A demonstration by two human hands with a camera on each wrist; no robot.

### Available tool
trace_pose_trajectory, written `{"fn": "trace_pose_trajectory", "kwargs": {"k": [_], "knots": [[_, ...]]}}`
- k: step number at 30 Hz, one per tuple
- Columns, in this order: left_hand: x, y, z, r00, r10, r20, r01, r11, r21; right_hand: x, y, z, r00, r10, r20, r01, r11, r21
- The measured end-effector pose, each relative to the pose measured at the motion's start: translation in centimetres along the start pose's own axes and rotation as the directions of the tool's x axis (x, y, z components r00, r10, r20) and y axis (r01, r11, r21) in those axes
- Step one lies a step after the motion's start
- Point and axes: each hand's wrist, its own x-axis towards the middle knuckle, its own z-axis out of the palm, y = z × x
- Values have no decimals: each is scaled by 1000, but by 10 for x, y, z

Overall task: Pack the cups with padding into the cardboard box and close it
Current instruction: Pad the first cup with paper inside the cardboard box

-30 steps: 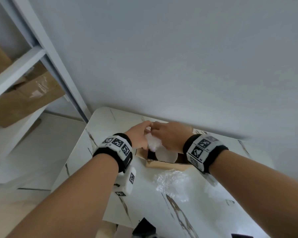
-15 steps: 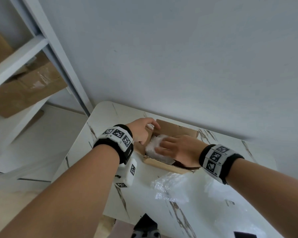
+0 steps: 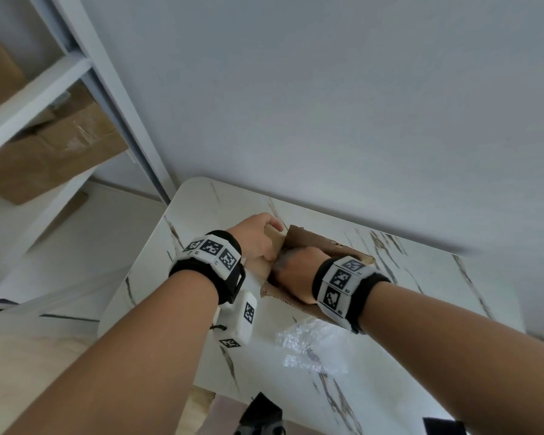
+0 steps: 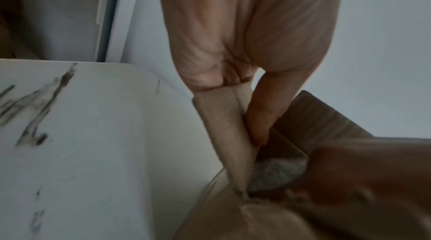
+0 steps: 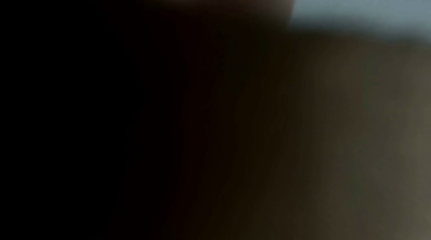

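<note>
An open cardboard box (image 3: 322, 243) stands on the marble table near the wall. My left hand (image 3: 264, 238) grips the box's upright left flap (image 4: 224, 124), thumb inside and fingers outside. My right hand (image 3: 299, 268) reaches down into the box, and its fingers are hidden there. In the left wrist view a cup wrapped in white bubble padding (image 4: 277, 174) lies inside the box under my right hand (image 4: 361, 179). The right wrist view is dark and blurred.
A loose crumpled sheet of clear bubble wrap (image 3: 308, 346) lies on the table (image 3: 201, 208) just in front of the box. A white shelf unit with brown cardboard boxes (image 3: 51, 146) stands to the left. The wall runs right behind the box.
My right hand has pushed the wrapped cup from above the box down into it and sunk in after it. My left hand moved from the padding to the box's left flap.
</note>
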Motion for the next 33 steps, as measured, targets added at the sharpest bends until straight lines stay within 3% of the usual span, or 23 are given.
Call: {"fn": "trace_pose_trajectory", "kwargs": {"k": [2,4,6,9,12,21,27,33], "knots": [[1,-2,1,1000,20,-9,-20,1000,-21,6,-2,-1,998,-2,58,3,1000,-26],[1,-3,1,999,33,-18,-33,999,-14,1,3,-3,1000,-24,17,24,1000,4],[2,-3,0,999,40,-20,-40,999,6,-12,13,0,990,-81,-115,87,995,48],[4,-3,-2,999,33,-15,-33,999,9,-33,26,6,934,-140,-329,173,982,73],[4,0,-3,1000,24,1,-24,999,32,-35,37,16,951,-132,-280,139,990,4],[9,5,-6,1000,3,24,-6,994,105,-12,23,28,974,-37,-222,85,974,211],[9,6,-4,998,46,45,-52,989,138,13,16,26,996,52,78,-67,975,212],[11,7,-3,999,35,41,-41,991,130,6,22,21,1000,28,6,-28,946,322]]}}
